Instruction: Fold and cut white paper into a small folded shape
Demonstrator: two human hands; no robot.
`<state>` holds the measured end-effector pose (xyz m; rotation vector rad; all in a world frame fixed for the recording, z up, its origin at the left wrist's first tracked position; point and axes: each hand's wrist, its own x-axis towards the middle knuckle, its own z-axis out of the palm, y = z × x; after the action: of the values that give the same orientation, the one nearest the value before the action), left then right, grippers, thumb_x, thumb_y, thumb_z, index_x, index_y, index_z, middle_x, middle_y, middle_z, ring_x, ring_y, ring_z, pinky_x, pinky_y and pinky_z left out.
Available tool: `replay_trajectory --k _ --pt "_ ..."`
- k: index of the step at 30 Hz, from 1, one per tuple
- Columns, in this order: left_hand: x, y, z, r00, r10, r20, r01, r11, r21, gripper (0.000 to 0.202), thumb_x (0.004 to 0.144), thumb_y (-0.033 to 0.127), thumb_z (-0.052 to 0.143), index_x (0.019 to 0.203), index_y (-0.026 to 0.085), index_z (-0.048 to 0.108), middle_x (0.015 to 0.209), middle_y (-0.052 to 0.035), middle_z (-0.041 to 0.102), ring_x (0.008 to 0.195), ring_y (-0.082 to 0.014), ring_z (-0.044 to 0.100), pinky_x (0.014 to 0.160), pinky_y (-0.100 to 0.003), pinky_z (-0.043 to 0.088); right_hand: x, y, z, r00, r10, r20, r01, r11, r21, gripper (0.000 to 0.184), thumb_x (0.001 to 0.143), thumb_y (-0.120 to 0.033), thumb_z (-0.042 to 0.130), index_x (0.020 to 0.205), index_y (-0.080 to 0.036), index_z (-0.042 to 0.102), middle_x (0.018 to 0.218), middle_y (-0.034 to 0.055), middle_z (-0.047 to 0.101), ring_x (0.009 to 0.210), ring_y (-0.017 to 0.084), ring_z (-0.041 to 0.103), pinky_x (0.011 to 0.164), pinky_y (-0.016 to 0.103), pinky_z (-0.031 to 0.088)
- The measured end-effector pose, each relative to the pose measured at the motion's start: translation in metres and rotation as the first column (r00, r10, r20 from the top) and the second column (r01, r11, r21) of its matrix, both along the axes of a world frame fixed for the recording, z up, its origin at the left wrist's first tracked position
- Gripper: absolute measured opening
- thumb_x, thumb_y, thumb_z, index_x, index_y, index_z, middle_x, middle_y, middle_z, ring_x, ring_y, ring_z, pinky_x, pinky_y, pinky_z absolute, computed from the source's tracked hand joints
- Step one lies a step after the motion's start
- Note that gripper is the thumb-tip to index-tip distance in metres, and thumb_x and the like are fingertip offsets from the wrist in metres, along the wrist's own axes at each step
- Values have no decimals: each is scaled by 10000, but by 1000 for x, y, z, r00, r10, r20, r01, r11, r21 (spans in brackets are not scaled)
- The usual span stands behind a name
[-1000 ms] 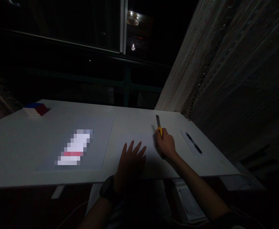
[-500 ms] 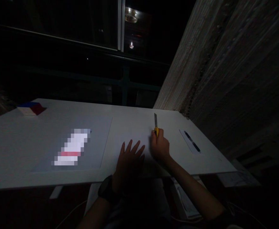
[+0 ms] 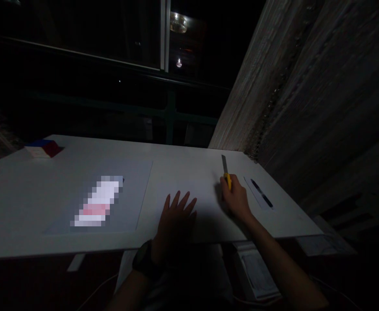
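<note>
1 cube (image 3: 42, 149) left, curtain (image 3: 241, 90) right

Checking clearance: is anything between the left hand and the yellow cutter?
No separate object is visible between the left hand and the yellow cutter. The right hand wraps the handle, partly covering it; the blade sticks out uncovered.

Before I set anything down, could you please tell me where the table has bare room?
The table has bare patches left of the large sheet, nearer than the puzzle cube, and along the far edge between cube and utility knife. It is crowded from the left hand across to the right hand and pen.
</note>
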<state>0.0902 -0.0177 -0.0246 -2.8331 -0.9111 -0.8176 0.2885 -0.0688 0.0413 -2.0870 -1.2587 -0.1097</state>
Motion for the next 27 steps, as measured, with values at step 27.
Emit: replay_trajectory --k 27 --pt "2 4 -8 1000 0 -28 1 1000 32 437 880 390 370 1239 168 481 1332 -111 453 1253 -296 362 1024 -499 283 15 18 -3 529 205 -824 -183 975 125 172 700 -309 612 768 -158 567 838 91 662 725 177 621 360 168 376"
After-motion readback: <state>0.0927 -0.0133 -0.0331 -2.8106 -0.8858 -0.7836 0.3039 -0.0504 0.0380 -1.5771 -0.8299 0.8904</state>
